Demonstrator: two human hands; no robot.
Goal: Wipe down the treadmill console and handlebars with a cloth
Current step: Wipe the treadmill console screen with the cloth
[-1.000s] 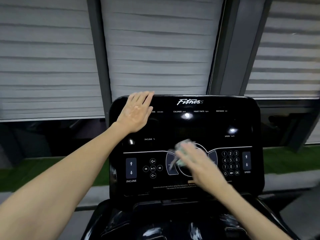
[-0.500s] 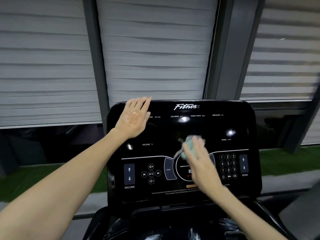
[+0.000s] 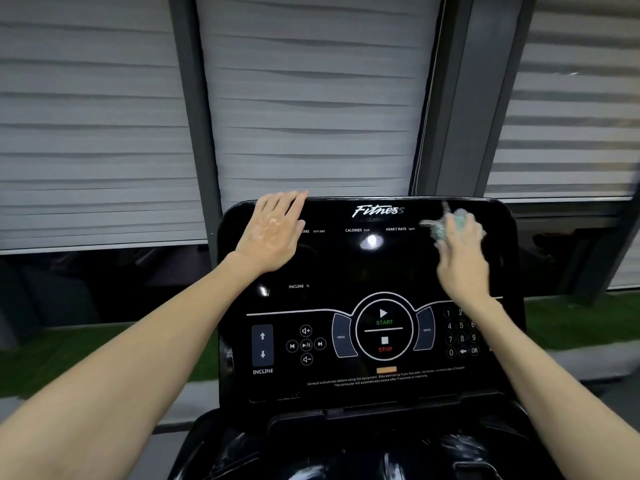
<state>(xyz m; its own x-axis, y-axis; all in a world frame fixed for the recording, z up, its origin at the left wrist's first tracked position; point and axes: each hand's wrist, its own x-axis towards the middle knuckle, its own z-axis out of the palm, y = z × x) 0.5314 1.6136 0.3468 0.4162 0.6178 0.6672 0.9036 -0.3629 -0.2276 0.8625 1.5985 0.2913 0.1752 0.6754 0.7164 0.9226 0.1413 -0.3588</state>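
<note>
The glossy black treadmill console [image 3: 367, 271] fills the lower middle of the head view, with a round START/STOP dial, incline arrows and a number pad. My left hand [image 3: 272, 233] lies flat, fingers together, on the console's upper left corner and holds nothing. My right hand [image 3: 462, 256] presses a small pale green-grey cloth [image 3: 448, 223] against the upper right of the console, near the top edge. The cloth is blurred and partly hidden by my fingers. The handlebars are not clearly in view.
The black tray area [image 3: 346, 452] below the console shows at the bottom. Grey slatted blinds [image 3: 311, 98] and dark window posts [image 3: 450, 98] stand behind the console. A strip of green turf [image 3: 571, 323] runs along the floor behind.
My right hand has swept the cloth from the central dial up and right to the console's upper right corner. My left hand has stayed on the upper left corner.
</note>
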